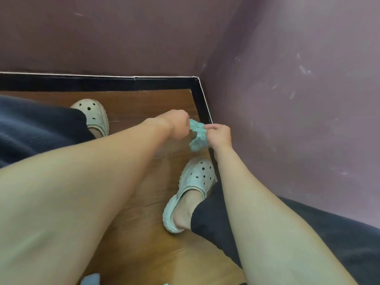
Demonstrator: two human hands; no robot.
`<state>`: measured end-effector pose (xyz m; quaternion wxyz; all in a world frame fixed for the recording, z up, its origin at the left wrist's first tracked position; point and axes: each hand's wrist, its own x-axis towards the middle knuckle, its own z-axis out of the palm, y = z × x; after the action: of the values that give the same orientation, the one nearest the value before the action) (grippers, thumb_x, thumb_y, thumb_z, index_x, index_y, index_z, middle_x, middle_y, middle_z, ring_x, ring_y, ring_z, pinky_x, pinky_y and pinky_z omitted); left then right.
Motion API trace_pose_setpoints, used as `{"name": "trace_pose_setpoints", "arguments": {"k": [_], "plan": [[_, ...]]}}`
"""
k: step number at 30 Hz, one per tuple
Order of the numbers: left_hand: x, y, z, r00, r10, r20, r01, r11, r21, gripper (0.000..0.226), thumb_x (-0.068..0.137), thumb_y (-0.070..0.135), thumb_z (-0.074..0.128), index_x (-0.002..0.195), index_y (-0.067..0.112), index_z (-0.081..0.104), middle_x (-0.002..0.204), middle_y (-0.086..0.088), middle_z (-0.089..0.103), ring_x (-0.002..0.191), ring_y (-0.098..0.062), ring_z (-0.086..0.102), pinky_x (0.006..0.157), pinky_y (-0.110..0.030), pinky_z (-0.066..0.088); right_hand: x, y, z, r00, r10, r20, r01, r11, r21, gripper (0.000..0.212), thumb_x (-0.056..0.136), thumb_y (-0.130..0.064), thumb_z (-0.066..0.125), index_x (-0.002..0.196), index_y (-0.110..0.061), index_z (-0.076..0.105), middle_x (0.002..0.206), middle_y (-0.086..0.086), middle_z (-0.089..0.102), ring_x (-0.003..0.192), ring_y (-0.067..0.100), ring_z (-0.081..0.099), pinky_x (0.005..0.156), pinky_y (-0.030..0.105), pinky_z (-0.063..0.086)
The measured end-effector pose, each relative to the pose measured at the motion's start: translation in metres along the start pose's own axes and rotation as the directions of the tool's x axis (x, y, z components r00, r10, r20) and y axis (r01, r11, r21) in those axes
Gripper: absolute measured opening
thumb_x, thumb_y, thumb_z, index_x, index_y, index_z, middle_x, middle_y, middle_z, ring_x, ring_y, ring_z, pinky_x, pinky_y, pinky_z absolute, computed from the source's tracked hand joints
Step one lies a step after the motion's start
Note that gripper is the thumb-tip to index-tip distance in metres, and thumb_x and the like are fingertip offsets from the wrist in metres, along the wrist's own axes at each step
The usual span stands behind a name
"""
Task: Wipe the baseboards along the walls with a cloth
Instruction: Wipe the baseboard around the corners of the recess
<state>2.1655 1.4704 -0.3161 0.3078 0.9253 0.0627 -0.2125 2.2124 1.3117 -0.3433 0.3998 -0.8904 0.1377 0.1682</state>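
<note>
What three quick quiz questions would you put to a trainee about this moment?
1. True or false: the left hand and the right hand both hold the teal cloth.
2. The baseboard is: A white, B black, C purple.
3. Fill in: the cloth is held close to the baseboard run on the person's ____ side.
Key: 1 true; 2 B; 3 right.
</note>
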Motion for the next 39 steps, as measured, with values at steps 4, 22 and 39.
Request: {"name": "trace_pose_setpoints", "arguments": {"k": [4, 22, 39], "plan": [[-0.022, 0.011, -0.004, 0.997, -0.005, -0.071, 0.004, 1.0, -0.015, 0.026, 0.096, 0.019, 0.05, 0.121, 0.014, 0.056, 0.119, -0.008, 0.062, 0.104, -0.03, 0.06, 0.092, -0.044, 0.053, -0.031, -0.009, -0.017, 0.99, 0.028, 0.135, -0.061, 0.968, 0.245, 0.037, 0.081, 0.012, 0.056, 0.101, -0.014, 0.072, 0.106, 0.014, 0.07, 0.092, 0.028, 0.071, 0.082, 0.042, 0.061], [-0.008, 0.048, 0.049, 0.945, -0.168, -0.281, 0.004, 0.865, -0.502, 0.037, 0.086, -0.004, 0.057, 0.115, 0.017, 0.061, 0.092, 0.006, 0.055, 0.093, -0.021, 0.06, 0.085, -0.034, 0.055, -0.037, 0.039, -0.06, 0.906, -0.004, 0.423, -0.041, 0.995, 0.096, 0.04, 0.067, -0.024, 0.089, 0.102, -0.013, 0.071, 0.087, 0.005, 0.07, 0.063, 0.016, 0.056, 0.049, 0.024, 0.036], [0.158, -0.012, 0.07, 0.843, -0.516, -0.152, 0.231, 0.602, -0.764, 0.031, 0.084, 0.008, 0.048, 0.102, 0.025, 0.066, 0.105, -0.006, 0.074, 0.095, -0.028, 0.069, 0.084, -0.037, 0.06, 0.102, -0.009, 0.012, 0.923, 0.007, 0.385, -0.022, 0.999, 0.035, 0.027, 0.094, -0.006, 0.059, 0.121, -0.009, 0.06, 0.105, 0.019, 0.071, 0.082, 0.032, 0.074, 0.072, 0.039, 0.061]]}}
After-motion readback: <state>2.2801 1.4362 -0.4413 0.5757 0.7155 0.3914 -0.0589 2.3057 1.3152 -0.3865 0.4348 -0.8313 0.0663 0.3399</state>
